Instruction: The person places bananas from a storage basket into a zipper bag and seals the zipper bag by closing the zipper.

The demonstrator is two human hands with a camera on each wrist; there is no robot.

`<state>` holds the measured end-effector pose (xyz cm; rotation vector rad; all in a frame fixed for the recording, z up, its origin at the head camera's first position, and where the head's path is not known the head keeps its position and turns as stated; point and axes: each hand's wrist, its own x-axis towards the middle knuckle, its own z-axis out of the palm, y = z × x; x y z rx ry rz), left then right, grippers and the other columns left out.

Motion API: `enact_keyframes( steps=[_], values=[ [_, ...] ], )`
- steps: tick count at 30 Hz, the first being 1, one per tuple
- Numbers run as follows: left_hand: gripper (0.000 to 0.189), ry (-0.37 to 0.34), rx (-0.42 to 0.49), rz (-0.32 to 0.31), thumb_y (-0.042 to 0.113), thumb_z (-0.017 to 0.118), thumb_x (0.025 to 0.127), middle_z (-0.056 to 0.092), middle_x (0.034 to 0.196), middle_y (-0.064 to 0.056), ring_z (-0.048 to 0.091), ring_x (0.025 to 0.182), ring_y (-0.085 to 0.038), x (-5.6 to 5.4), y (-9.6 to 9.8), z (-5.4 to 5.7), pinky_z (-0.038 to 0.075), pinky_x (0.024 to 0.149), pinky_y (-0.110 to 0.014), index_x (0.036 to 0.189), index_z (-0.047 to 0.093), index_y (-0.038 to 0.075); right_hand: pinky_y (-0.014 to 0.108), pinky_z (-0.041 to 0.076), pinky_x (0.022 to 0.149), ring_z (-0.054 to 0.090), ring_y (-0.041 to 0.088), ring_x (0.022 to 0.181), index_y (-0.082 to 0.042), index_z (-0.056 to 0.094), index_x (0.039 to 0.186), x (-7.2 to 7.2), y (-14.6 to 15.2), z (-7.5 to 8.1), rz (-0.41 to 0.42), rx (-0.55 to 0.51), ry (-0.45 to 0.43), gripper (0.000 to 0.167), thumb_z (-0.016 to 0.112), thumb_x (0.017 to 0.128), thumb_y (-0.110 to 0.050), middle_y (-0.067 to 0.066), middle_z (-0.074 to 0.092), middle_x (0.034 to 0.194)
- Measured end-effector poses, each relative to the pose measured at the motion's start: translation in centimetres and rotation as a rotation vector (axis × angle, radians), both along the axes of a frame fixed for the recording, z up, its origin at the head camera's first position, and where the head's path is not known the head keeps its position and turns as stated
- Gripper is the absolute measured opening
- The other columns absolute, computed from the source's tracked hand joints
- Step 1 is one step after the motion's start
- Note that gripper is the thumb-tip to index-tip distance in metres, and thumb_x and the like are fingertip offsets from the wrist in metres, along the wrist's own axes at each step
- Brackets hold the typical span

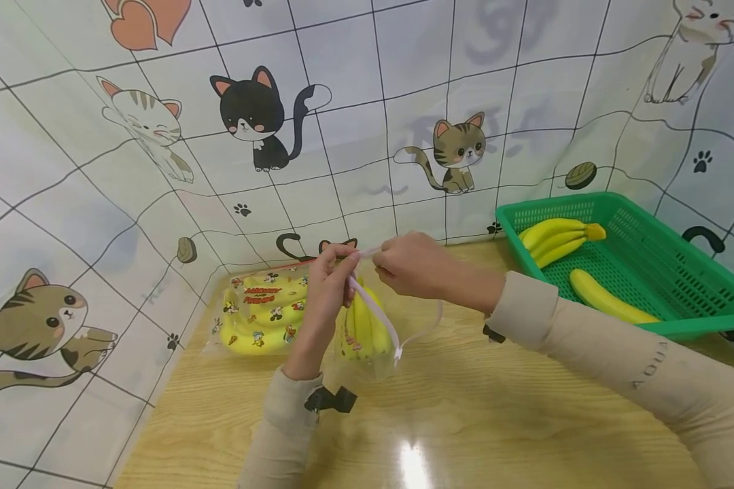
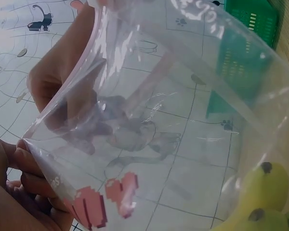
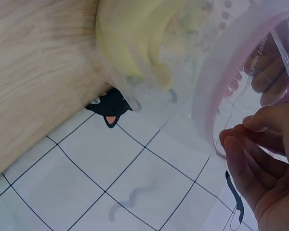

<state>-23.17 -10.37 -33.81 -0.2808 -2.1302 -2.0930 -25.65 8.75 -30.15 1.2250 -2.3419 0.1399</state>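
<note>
A clear slider zip bag (image 1: pixel 376 314) with a pale pink-purple closure strip stands on the table, bananas (image 1: pixel 363 333) inside. My left hand (image 1: pixel 325 285) pinches the strip at the bag's top edge. Close by on the right, my right hand (image 1: pixel 416 261) pinches the rim between thumb and fingers. The mouth gapes between strip and rim, and the slider (image 1: pixel 397 353) hangs at the near end. Through the clear film in the left wrist view, the bananas (image 2: pixel 265 192) show low at the right. In the right wrist view, my right fingertips (image 3: pixel 231 137) meet at the rim.
To the left lies another printed clear bag (image 1: pixel 263 316) with bananas in it, its top edge red. A green basket (image 1: pixel 618 272) at the right holds a banana bunch (image 1: pixel 556 238) and a single banana (image 1: pixel 608 295). A cat-print sheet (image 1: pixel 355 136) backs the wooden table (image 1: pixel 465 401).
</note>
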Motion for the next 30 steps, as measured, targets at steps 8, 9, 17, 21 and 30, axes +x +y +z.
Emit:
enact_keyframes(
  steps=[8, 9, 17, 21, 30],
  values=[
    [0.018, -0.013, 0.009, -0.002, 0.019, 0.06, 0.104, 0.048, 0.055, 0.005, 0.039, 0.042, -0.007, 0.0, 0.2, 0.2, 0.035, 0.043, -0.021, 0.116, 0.064, 0.006, 0.025, 0.032, 0.044, 0.043, 0.007, 0.045, -0.015, 0.075, 0.081, -0.5, 2.4, 0.5, 0.012, -0.201, 0.082, 0.014, 0.067, 0.092, -0.016, -0.008, 0.056, 0.054],
    [0.019, -0.019, 0.011, -0.001, 0.019, 0.06, 0.104, 0.048, 0.056, 0.006, 0.039, 0.042, -0.007, 0.0, 0.2, 0.2, 0.035, 0.043, -0.021, 0.117, 0.064, 0.005, 0.025, 0.032, 0.043, 0.044, 0.008, 0.045, -0.015, 0.076, 0.083, -0.7, 2.9, 0.6, 0.005, -0.213, 0.085, 0.013, 0.067, 0.092, -0.017, -0.007, 0.057, 0.053],
    [0.023, -0.037, -0.003, -0.002, 0.021, 0.061, 0.104, 0.048, 0.054, 0.007, 0.04, 0.042, -0.006, 0.0, 0.3, 0.3, 0.036, 0.043, -0.021, 0.118, 0.063, 0.003, 0.029, 0.036, 0.045, 0.051, 0.012, 0.048, -0.014, 0.078, 0.088, -3.3, 7.9, 1.3, -0.109, -0.191, 0.001, 0.013, 0.066, 0.094, -0.015, -0.005, 0.062, 0.056],
    [0.026, -0.033, -0.009, -0.01, 0.023, 0.061, 0.104, 0.048, 0.053, 0.008, 0.04, 0.043, -0.007, 0.0, 0.3, 0.3, 0.037, 0.043, -0.022, 0.119, 0.063, 0.002, 0.03, 0.036, 0.046, 0.049, 0.013, 0.049, -0.012, 0.078, 0.09, -4.8, 11.0, 1.2, -0.209, -0.152, -0.046, 0.013, 0.066, 0.095, -0.015, -0.003, 0.062, 0.058],
    [0.019, -0.03, -0.008, -0.006, 0.022, 0.061, 0.104, 0.049, 0.054, 0.007, 0.041, 0.043, -0.007, 0.2, 0.2, 0.2, 0.036, 0.043, -0.021, 0.115, 0.064, 0.007, 0.034, 0.044, 0.052, 0.055, 0.017, 0.057, -0.008, 0.077, 0.1, -8.4, 17.8, 0.5, -0.421, -0.019, -0.232, 0.018, 0.062, 0.097, -0.017, 0.003, 0.07, 0.071]
  ],
)
